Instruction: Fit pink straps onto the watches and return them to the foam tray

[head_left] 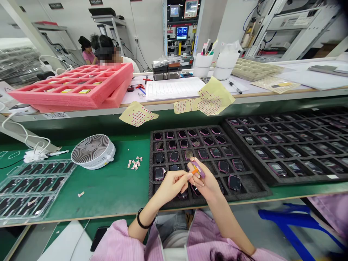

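Note:
My right hand (208, 181) grips a small purple-framed watch body (201, 173), turned on its side over the foam tray (252, 184). From the left, my left hand (174, 184) meets it, thumb and forefinger pinched at a small orange strip (195, 170) lying against the device. Whether the strip is stuck to the device I cannot tell. Beneath both hands, the dark tray holds rows of similar square watch bodies (234, 182) with black screens. My hands and forearms hide some of its pockets.
Left on the green bench are a round white fan (92, 151), small pale tabs (135, 163) and clear trays of black parts (35, 185). A second foam tray (307, 179) lies right. The shelf edge above holds pink foam trays (95, 99) and yellow sheets (214, 96). People sit beyond.

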The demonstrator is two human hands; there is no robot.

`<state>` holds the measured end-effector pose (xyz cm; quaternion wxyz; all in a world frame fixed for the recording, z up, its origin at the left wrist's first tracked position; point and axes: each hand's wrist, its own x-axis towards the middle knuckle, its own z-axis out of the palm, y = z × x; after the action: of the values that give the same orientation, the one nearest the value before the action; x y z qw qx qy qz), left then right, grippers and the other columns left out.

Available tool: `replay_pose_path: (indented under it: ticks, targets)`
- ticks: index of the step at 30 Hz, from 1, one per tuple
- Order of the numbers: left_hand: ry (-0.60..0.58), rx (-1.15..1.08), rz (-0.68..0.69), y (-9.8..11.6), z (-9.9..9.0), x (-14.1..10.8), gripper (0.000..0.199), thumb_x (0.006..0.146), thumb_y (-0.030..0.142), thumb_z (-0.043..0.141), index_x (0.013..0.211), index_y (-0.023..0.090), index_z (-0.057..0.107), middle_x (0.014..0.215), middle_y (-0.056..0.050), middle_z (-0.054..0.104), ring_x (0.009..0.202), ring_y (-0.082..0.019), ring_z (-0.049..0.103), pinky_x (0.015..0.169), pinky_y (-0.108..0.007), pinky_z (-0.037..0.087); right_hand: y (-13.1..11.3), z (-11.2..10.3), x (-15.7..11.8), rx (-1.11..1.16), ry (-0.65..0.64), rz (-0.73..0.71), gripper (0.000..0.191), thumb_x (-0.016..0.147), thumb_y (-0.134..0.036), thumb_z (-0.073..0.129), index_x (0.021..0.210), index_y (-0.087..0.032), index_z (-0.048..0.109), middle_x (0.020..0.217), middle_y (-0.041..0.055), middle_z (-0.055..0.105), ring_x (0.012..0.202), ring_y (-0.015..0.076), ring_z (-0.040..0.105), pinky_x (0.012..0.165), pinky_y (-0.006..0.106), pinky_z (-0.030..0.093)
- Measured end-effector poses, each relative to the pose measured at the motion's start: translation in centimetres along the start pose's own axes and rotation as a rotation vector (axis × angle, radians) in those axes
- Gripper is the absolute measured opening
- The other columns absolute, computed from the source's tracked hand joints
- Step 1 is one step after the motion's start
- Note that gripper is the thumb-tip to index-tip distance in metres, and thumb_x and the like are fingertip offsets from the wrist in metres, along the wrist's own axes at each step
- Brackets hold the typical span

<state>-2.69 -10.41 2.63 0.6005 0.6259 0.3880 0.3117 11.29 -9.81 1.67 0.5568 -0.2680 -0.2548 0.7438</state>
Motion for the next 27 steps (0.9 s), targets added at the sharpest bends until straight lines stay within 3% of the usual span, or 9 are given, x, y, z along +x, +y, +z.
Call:
replay_pose_path:
  ticks: [4, 8, 12, 15, 18, 20, 22, 25, 27]
  targets:
    - [0.002, -0.063, 0.017, 0.2, 0.3, 0.0, 0.049, 0.087, 0.058, 0.047, 0.069, 0.014, 0.059, 0.044, 0.006, 0.043, 0.040, -0.006, 0.030, 0.045, -0.021, 0.025, 0.3, 0.1, 0.4, 0.127, -0.030, 0.079, 0.031, 0.072, -0.036, 0.077, 0.083, -0.020, 0.054, 0.048, -0.0130, 0.039, 0.031, -0.0005, 0.014, 0.029, 0.010, 0.018]
    - [0.073, -0.079, 0.020, 0.1, 0.0, 0.0, 0.051, 0.085, 0.061, 0.048, 0.067, 0.014, 0.056, 0.042, 0.007, 0.039, 0.040, -0.006, 0.030, 0.044, -0.021, 0.025, 0.3, 0.1, 0.5, 0.081, 0.040, 0.002, 0.031, 0.073, -0.035, 0.076, 0.076, -0.019, 0.050, 0.047, -0.0118, 0.040, 0.031, 0.0000, 0.015, 0.028, 0.011, 0.017]
    - [0.216, -0.055, 0.039, -0.4, -0.1, 0.3, 0.046, 0.082, 0.058, 0.055, 0.067, 0.015, 0.053, 0.050, 0.007, 0.041, 0.046, -0.006, 0.034, 0.047, -0.019, 0.029, 1.0, 0.3, 0.0, -0.095, 0.156, -0.149, 0.026, 0.079, -0.038, 0.071, 0.082, -0.022, 0.051, 0.049, -0.0108, 0.043, 0.033, 0.0018, 0.022, 0.031, 0.013, 0.023]
    - [0.220, 0.020, 0.088, -0.9, 0.4, 0.6, 0.038, 0.085, 0.050, 0.055, 0.070, 0.015, 0.053, 0.062, 0.003, 0.050, 0.056, -0.008, 0.042, 0.054, -0.020, 0.035, 2.0, 0.4, -0.3, -0.271, 0.201, -0.183, 0.030, 0.079, -0.045, 0.069, 0.087, -0.023, 0.051, 0.053, -0.0102, 0.043, 0.036, 0.0039, 0.029, 0.033, 0.014, 0.025]
    - [0.236, 0.092, 0.091, -1.1, 0.0, 0.3, 0.036, 0.088, 0.046, 0.049, 0.068, 0.016, 0.051, 0.061, 0.004, 0.045, 0.055, -0.008, 0.039, 0.052, -0.020, 0.031, 1.9, -0.7, -0.1, -0.482, 0.247, -0.267, 0.032, 0.082, -0.051, 0.063, 0.091, -0.024, 0.049, 0.061, -0.0077, 0.045, 0.041, 0.0067, 0.036, 0.036, 0.017, 0.028]
    - [0.309, 0.152, 0.079, -1.2, -1.5, -0.4, 0.035, 0.087, 0.046, 0.049, 0.067, 0.017, 0.049, 0.060, 0.004, 0.041, 0.054, -0.009, 0.037, 0.051, -0.020, 0.029, 1.0, -2.5, 0.2, -0.690, 0.340, -0.399, 0.029, 0.086, -0.052, 0.056, 0.093, -0.025, 0.048, 0.069, -0.0045, 0.050, 0.048, 0.0098, 0.043, 0.041, 0.021, 0.034]
    - [0.454, 0.270, 0.055, -1.5, -4.0, -1.5, 0.034, 0.086, 0.046, 0.048, 0.066, 0.018, 0.049, 0.059, 0.004, 0.040, 0.054, -0.009, 0.037, 0.053, -0.021, 0.029, -0.4, -4.8, 0.5, -0.995, 0.439, -0.542, 0.027, 0.089, -0.051, 0.052, 0.093, -0.024, 0.050, 0.079, 0.0008, 0.057, 0.062, 0.0151, 0.053, 0.056, 0.027, 0.044]
    - [0.729, 0.594, -0.060, -2.7, -8.5, -3.2, 0.033, 0.087, 0.043, 0.047, 0.066, 0.018, 0.050, 0.055, 0.004, 0.040, 0.051, -0.011, 0.038, 0.054, -0.022, 0.028, -1.7, -8.3, 1.1, -1.434, 0.420, -0.538, 0.028, 0.092, -0.049, 0.045, 0.089, -0.022, 0.053, 0.087, 0.0068, 0.063, 0.082, 0.0236, 0.059, 0.077, 0.038, 0.045]
    - [0.785, 0.769, -0.213, -3.8, -10.9, -4.0, 0.029, 0.089, 0.039, 0.046, 0.069, 0.019, 0.053, 0.055, 0.002, 0.047, 0.051, -0.013, 0.043, 0.054, -0.022, 0.029, -1.8, -9.8, 1.3, -1.602, 0.352, -0.513, 0.031, 0.094, -0.048, 0.039, 0.086, -0.022, 0.054, 0.086, 0.0084, 0.065, 0.081, 0.0260, 0.059, 0.078, 0.041, 0.044]
